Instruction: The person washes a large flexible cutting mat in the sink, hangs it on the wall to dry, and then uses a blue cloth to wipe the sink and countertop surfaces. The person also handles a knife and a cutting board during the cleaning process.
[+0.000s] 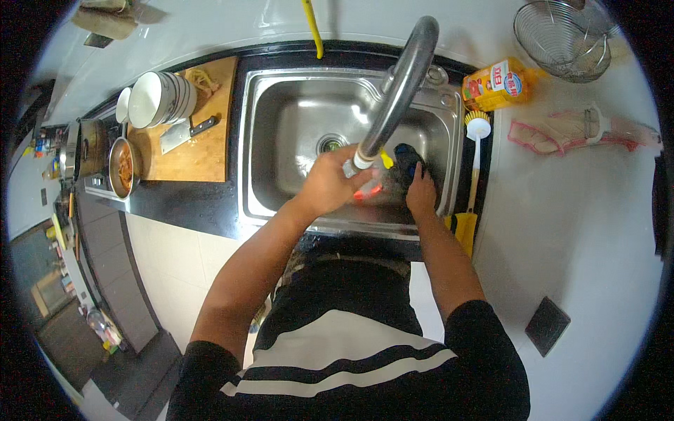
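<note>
My left hand (329,181) is at the lower end of the curved metal faucet (403,84), its fingers around the white-collared spout tip. My right hand (423,194) is at the right side of the stainless steel sink (274,197), holding a dark object (408,158) with blue parts, whose kind I cannot tell. Between the hands, low in the basin, lies something red and blurred (368,192). A small yellow piece (387,159) shows just right of the spout tip. The sink drain (331,142) is partly covered by my left hand.
Left of the sink, a wooden cutting board (213,163) bears a cleaver (176,138) and stacked bowls (150,100). A pan of food (125,166) is beyond it. At right stand an orange detergent bottle (495,87) and a dish brush (478,129); a wire strainer (558,42) hangs above.
</note>
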A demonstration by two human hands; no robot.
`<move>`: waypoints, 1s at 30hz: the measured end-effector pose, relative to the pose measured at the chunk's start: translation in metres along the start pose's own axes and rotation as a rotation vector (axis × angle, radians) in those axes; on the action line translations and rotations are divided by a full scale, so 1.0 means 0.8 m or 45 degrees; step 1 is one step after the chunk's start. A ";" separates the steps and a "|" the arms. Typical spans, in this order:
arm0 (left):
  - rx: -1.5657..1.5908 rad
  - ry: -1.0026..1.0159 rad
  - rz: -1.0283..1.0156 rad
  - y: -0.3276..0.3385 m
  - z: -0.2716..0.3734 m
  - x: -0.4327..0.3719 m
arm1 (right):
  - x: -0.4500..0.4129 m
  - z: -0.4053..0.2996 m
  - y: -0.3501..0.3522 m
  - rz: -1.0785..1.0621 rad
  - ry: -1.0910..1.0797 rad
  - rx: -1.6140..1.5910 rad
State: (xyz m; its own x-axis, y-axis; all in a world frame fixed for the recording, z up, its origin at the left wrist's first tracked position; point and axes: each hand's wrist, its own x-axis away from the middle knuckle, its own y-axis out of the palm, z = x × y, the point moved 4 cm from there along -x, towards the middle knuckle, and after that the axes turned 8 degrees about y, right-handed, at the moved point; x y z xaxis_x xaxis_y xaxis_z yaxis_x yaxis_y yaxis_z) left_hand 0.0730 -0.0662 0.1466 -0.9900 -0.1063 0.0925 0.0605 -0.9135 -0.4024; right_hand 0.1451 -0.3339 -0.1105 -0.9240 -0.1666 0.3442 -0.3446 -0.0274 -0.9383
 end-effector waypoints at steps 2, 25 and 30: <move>0.061 -0.014 0.137 -0.010 -0.009 -0.001 | -0.022 0.006 0.021 -0.239 0.142 -0.069; 1.841 -0.990 0.413 0.050 -0.287 0.064 | 0.090 -0.269 -0.085 -0.416 -0.128 -1.537; 0.893 -0.817 0.245 0.036 -0.201 0.034 | 0.130 -0.291 -0.164 -0.401 -0.389 -1.297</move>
State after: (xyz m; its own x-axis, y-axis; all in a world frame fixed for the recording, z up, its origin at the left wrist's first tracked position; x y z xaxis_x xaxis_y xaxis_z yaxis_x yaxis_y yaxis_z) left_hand 0.0276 -0.0319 -0.0088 -0.7099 -0.2824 0.6452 0.4823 -0.8625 0.1531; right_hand 0.0560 -0.1184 0.0559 -0.7397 -0.5345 0.4089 -0.6616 0.6888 -0.2964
